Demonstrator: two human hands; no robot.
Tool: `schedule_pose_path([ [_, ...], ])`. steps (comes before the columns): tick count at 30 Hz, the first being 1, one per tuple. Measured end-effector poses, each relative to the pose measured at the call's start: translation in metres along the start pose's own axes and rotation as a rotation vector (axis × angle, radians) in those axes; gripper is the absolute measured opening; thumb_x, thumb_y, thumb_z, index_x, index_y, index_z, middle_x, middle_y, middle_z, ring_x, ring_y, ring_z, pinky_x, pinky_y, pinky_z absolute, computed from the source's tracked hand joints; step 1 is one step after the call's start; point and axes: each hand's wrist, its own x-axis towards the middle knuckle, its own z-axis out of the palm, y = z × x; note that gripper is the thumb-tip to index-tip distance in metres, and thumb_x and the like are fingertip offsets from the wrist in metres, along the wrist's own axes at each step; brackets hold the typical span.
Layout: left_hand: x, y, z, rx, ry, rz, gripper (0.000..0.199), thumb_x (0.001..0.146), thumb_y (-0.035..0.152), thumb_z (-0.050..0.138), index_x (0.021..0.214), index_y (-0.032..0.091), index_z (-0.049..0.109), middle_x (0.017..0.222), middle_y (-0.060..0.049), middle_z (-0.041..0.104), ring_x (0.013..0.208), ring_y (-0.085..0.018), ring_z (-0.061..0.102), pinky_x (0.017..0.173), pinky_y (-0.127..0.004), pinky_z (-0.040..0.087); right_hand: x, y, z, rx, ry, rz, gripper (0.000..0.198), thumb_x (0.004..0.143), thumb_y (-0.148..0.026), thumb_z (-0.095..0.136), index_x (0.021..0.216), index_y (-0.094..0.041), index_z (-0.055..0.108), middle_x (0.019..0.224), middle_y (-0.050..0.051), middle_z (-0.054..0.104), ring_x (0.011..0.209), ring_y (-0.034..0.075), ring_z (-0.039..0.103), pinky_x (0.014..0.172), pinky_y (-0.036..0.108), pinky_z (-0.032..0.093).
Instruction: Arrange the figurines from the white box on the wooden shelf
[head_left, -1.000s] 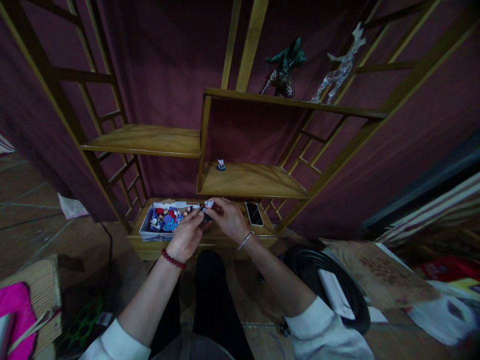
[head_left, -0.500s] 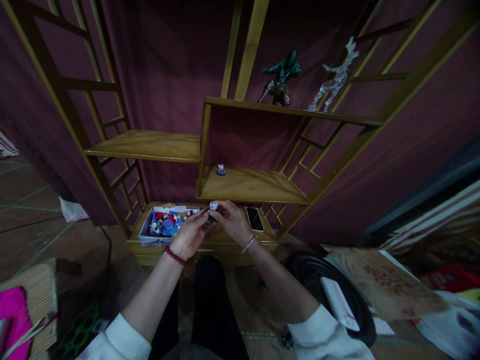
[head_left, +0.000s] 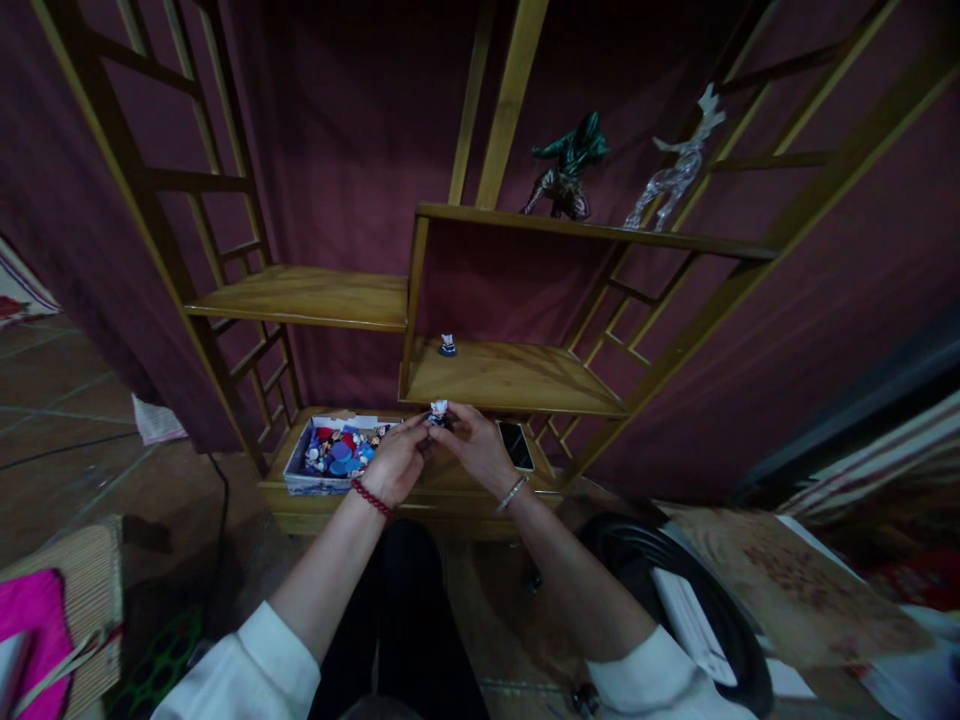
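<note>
Between my two hands is a small figurine (head_left: 439,411) with a white head and a dark body. My left hand (head_left: 401,458) is closed on its lower left side, a red bead bracelet at the wrist. My right hand (head_left: 480,447) grips it from the right, fingertips pinched around it. Just beyond, on the lower middle shelf (head_left: 517,375), stands a similar small figurine (head_left: 448,345) on a dark base. Left of my hands sits an open box (head_left: 319,485) filled with several small colourful figures (head_left: 341,450).
A phone (head_left: 516,446) lies right of my hands on the bottom board. A green figure statue (head_left: 570,165) and a clear deer statue (head_left: 675,175) stand on the upper shelf (head_left: 480,213). A coiled black hose (head_left: 637,540) lies on the floor at right.
The figurine in my hands now stands more upright, its face and dark body showing more. The whole view has shifted slightly; the shelf and box look unchanged.
</note>
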Motion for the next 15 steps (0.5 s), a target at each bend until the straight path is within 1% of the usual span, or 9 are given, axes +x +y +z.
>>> schedule_pose_path([
  [3,0.003,0.000,0.003,-0.002,-0.001,0.002,0.013,0.065,0.007,0.062,0.075,0.013,0.066,0.081,-0.005,0.065,0.076,-0.012,0.057,0.076,-0.024,0.041,0.001,0.003,-0.002,-0.004,-0.011,0.017,0.038,0.070,-0.033,0.061,0.107,-0.022,0.056,0.100,0.004,0.060,0.089,0.016,0.055,0.079,0.032,0.047],
  [7,0.009,-0.001,0.003,0.008,-0.006,-0.015,0.014,0.065,0.008,0.062,0.077,0.012,0.066,0.079,-0.006,0.065,0.072,-0.011,0.056,0.070,-0.023,0.041,0.001,0.005,-0.004,0.029,-0.014,0.026,0.042,0.069,-0.033,0.063,0.108,-0.020,0.054,0.104,0.006,0.058,0.091,0.016,0.056,0.082,0.032,0.047],
  [11,0.013,-0.001,0.006,0.033,-0.014,-0.020,0.010,0.066,0.009,0.061,0.074,0.010,0.066,0.076,-0.006,0.064,0.069,-0.011,0.056,0.065,-0.022,0.040,0.003,0.008,-0.007,0.031,-0.029,0.025,0.041,0.068,-0.030,0.063,0.107,-0.019,0.054,0.102,0.005,0.059,0.092,0.016,0.056,0.083,0.033,0.047],
  [15,0.018,-0.001,0.011,0.029,-0.007,-0.017,0.009,0.065,0.009,0.062,0.073,0.011,0.066,0.074,-0.005,0.064,0.066,-0.010,0.054,0.063,-0.021,0.039,0.005,0.013,-0.010,0.020,-0.035,0.047,0.039,0.069,-0.028,0.062,0.106,-0.020,0.055,0.100,0.004,0.061,0.089,0.016,0.057,0.082,0.033,0.047],
])
